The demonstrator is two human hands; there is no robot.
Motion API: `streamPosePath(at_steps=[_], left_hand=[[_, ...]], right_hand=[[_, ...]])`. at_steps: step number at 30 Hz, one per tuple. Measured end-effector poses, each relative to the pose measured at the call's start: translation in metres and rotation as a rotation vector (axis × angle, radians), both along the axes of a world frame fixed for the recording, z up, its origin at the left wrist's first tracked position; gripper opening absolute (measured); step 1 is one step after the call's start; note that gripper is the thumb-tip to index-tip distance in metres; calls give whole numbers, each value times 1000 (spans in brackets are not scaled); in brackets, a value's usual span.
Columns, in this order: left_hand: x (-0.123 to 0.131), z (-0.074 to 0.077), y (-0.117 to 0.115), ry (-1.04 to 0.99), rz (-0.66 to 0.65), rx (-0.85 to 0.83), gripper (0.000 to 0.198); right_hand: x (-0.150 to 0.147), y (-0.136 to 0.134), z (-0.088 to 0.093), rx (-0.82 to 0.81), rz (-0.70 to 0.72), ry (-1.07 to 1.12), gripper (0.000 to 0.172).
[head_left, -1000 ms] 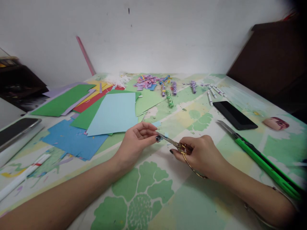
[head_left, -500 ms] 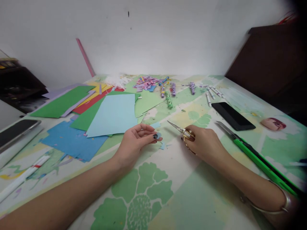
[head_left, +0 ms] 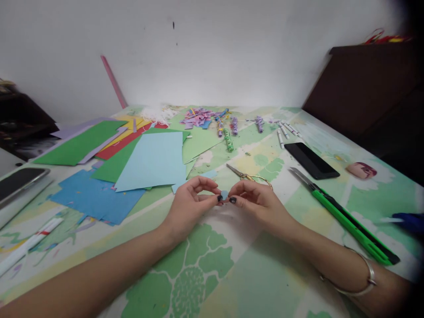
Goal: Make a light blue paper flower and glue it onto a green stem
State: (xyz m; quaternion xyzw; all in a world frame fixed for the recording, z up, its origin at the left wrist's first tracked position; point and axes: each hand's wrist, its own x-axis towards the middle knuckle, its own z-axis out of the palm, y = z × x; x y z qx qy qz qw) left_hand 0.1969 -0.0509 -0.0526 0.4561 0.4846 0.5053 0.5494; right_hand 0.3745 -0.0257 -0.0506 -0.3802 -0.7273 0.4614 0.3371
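My left hand (head_left: 192, 201) and my right hand (head_left: 255, 202) meet at the middle of the table. Both pinch a tiny light-blue paper piece (head_left: 224, 194) between thumb and fingertips. Small gold-handled scissors (head_left: 247, 175) lie on the table just behind my right hand, with nothing holding them. A light-blue paper sheet (head_left: 155, 160) lies behind my left hand on top of green and blue sheets.
Coloured paper sheets (head_left: 86, 141) are spread at the left. A green utility knife (head_left: 344, 218), a black phone (head_left: 311, 160) and white markers (head_left: 285, 130) lie at the right. Paper scraps and rolled beads (head_left: 212, 118) sit at the back. Another phone (head_left: 20, 182) is at the far left.
My right hand has set the scissors down on the table and come back to the small blue piece. Both hands now pinch it together.
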Motion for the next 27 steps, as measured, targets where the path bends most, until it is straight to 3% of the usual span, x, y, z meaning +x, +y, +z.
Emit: streamPosePath(at_steps=[11, 27], left_hand=[[2, 5, -5, 94, -57, 13, 9], [3, 4, -4, 110, -81, -42, 10]], right_hand=[[-1, 0, -1, -136, 70, 130, 15], [-1, 1, -3, -156, 53, 123, 15]])
